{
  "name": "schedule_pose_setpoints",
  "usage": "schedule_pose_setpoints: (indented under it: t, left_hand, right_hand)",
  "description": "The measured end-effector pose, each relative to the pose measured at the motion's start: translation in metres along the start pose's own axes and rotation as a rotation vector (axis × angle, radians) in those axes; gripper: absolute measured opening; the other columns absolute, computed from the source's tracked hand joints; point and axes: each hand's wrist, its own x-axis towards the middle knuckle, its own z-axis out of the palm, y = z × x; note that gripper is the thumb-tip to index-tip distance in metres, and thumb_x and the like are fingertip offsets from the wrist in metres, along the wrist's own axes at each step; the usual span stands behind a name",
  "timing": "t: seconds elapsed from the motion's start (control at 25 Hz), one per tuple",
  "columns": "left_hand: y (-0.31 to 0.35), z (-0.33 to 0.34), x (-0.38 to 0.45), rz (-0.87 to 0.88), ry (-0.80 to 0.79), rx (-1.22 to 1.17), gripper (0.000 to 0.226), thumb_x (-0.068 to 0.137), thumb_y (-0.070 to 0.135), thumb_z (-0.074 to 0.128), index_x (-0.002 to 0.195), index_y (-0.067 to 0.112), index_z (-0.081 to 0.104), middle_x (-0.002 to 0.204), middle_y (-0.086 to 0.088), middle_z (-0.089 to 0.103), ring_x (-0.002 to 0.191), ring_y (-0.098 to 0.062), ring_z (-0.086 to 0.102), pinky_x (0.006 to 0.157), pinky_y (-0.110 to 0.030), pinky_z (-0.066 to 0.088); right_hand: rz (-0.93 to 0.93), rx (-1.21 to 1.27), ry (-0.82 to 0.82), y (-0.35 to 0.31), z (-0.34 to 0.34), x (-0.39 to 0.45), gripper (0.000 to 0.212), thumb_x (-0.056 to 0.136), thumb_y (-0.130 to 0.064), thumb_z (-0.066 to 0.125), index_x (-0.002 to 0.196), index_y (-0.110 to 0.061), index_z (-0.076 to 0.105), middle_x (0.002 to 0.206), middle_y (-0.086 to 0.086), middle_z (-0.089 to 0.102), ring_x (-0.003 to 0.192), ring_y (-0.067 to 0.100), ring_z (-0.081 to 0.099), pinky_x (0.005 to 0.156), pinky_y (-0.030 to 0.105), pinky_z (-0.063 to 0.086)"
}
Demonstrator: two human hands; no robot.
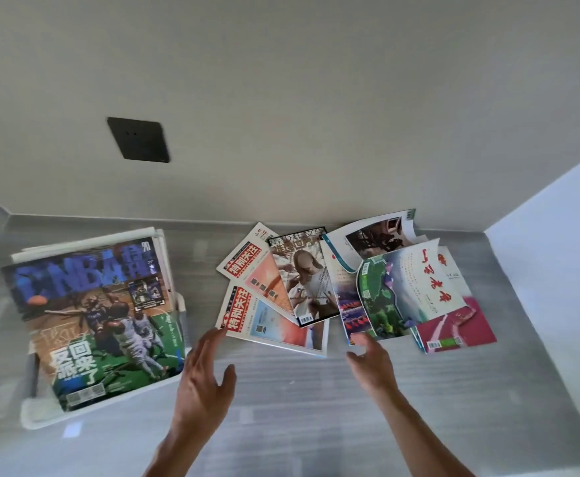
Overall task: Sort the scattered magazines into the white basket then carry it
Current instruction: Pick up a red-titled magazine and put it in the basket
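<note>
The white basket (181, 304) is mostly buried under the basketball magazine (95, 321) (blurry too), while both empty hands, left hand (202, 380) and right hand (372, 363), hover spread-fingered just short of the scattered magazines (333, 287).

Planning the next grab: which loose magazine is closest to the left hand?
The lower red-banner magazine: the left hand has its fingertips at that one's bottom-left corner, while the other loose ones lie farther back or right.

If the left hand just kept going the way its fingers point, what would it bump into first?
Probably the lower red-and-white magazine: the left hand has its fingers already at that magazine's near corner, though actual contact is unclear.
</note>
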Motion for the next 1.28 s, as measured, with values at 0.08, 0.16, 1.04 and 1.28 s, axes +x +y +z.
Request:
schedule_pose_setpoints:
  t: [0.08, 0.16, 1.04, 1.28]
  left_hand:
    - [0.026, 0.034, -0.003, -0.001, -0.057, 0.001, 0.055, 0.081, 0.007, 0.063, 0.134, 0.008, 0.051, 0.136, -0.014, 0.056, 0.124, -0.031, 0.053, 0.103, -0.039, 0.041]
    - [0.047, 0.063, -0.004, -0.006, -0.082, 0.008, 0.057, 0.081, 0.005, 0.067, 0.135, 0.011, 0.05, 0.139, -0.01, 0.054, 0.127, -0.027, 0.05, 0.104, -0.039, 0.042]
    - [0.139, 0.075, 0.034, -0.405, -0.313, 0.357, 0.049, 0.073, 0.025, 0.066, 0.121, 0.021, 0.054, 0.113, 0.0, 0.069, 0.101, -0.021, 0.065, 0.082, -0.035, 0.058]
    - [0.105, 0.002, -0.008, -0.217, -0.047, -0.147, 0.044, 0.079, -0.004, 0.04, 0.103, 0.026, 0.063, 0.086, 0.006, 0.07, 0.059, -0.005, 0.065, 0.051, -0.025, 0.057]
  right_hand:
    - [-0.113, -0.101, 0.03, 0.001, -0.03, 0.033, 0.054, 0.084, -0.016, 0.067, 0.134, -0.018, 0.048, 0.126, 0.005, 0.066, 0.106, 0.023, 0.065, 0.088, 0.036, 0.054]
    - [-0.217, -0.178, 0.039, -0.006, -0.061, 0.071, 0.072, 0.086, -0.011, 0.066, 0.147, -0.019, 0.029, 0.097, 0.004, 0.069, 0.076, 0.017, 0.066, 0.064, 0.034, 0.059]
    - [-1.218, -0.502, -0.247, -0.019, -0.023, -0.097, 0.066, 0.056, -0.033, 0.075, 0.121, -0.032, 0.066, 0.118, -0.008, 0.072, 0.115, 0.015, 0.065, 0.101, 0.036, 0.047]
    - [-0.851, 0.121, -0.381, -0.013, -0.014, -0.093, 0.075, 0.084, -0.024, 0.062, 0.144, -0.05, 0.024, 0.143, -0.027, 0.043, 0.124, -0.001, 0.051, 0.101, 0.01, 0.039]
